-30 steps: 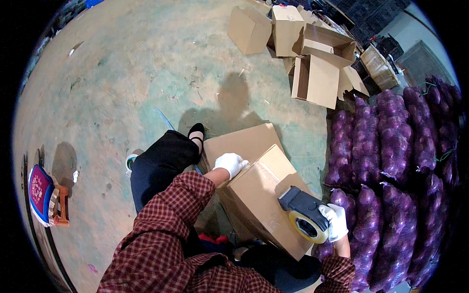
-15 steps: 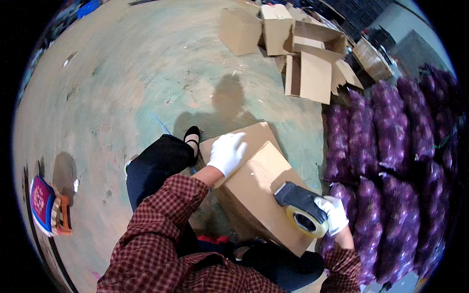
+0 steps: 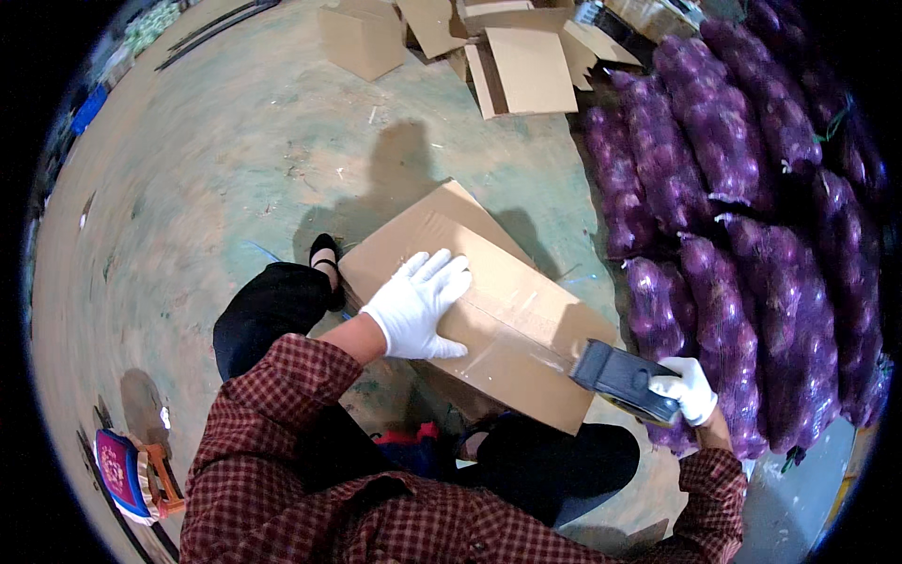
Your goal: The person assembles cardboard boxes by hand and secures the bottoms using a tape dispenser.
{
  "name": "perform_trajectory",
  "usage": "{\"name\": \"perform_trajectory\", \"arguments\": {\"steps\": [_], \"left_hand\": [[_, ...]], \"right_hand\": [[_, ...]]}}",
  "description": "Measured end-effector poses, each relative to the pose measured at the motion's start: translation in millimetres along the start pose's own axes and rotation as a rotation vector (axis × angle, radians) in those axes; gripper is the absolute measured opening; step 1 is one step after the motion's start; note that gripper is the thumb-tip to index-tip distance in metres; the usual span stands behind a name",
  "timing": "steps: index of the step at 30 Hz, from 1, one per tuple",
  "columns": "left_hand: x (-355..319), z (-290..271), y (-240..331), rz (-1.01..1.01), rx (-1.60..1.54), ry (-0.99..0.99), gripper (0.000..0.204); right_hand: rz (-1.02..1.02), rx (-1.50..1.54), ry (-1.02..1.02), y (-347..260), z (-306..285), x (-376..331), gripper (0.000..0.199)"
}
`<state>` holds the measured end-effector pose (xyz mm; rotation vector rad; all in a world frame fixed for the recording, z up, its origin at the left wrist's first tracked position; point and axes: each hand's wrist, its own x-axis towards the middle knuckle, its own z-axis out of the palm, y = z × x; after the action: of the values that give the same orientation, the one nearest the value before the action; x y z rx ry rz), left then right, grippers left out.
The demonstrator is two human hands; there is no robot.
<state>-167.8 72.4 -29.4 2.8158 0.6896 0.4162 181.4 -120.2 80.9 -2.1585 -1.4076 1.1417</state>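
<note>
Between my legs lies a brown cardboard box (image 3: 526, 301), its long top flaps lying flat and meeting at a seam. My left hand (image 3: 420, 305), in a white glove, rests on the top with the fingers spread. A shiny strip that looks like clear tape shows along the seam toward the right end. At that end, a black tape dispenser (image 3: 625, 378) has its front against the box's edge. My right hand (image 3: 688, 390), also gloved in white, is closed round its handle. The tape roll is mostly hidden under the dispenser's body.
Purple mesh sacks of onions (image 3: 714, 122) are stacked along the right. Open cardboard boxes (image 3: 531, 70) lie at the far side. A small stool (image 3: 136, 475) with a red and blue cushion stands at the lower left. My shoe (image 3: 324, 258) is beside the box's left corner.
My left hand has come down flat on the box top. The raised flap now lies flat. My right hand has brought the dispenser to the box's right end. The view has shifted.
</note>
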Motion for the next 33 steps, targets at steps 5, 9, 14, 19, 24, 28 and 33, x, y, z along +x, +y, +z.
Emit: {"name": "perform_trajectory", "arguments": {"steps": [5, 9, 14, 19, 24, 28, 33], "left_hand": [[2.3, -1.3, 0.1, 0.007, 0.110, -0.097, 0.091], [2.4, -5.4, -0.7, 0.003, 0.133, -0.142, 0.094], [9.6, -8.7, 3.6, 0.030, 0.171, -0.181, 0.097], [7.9, -9.8, -0.4, 0.257, 0.273, -0.331, 0.069], [32.0, -13.2, 40.6, 0.289, 0.240, -0.475, 0.072], [100.2, 40.2, 135.1, 0.664, -0.251, -0.257, 0.060], [121.4, 88.8, 195.7, 0.656, 0.104, -0.533, 0.019]], "right_hand": [[0.118, 0.097, 0.093, 94.6, -27.3, -46.0, 0.041], [0.189, 0.109, 0.211, 132.9, -43.2, -72.6, 0.039], [0.221, -0.311, 0.218, 150.7, -16.1, -38.4, 0.045], [0.149, -0.391, 0.076, 143.0, 36.3, 35.1, 0.065], [0.314, -0.254, 0.021, 94.2, 36.1, 44.8, 0.054], [0.360, -0.290, 0.035, 94.6, 37.8, 49.7, 0.056], [0.385, -0.286, -0.031, 77.8, 37.4, 54.1, 0.061]]}}
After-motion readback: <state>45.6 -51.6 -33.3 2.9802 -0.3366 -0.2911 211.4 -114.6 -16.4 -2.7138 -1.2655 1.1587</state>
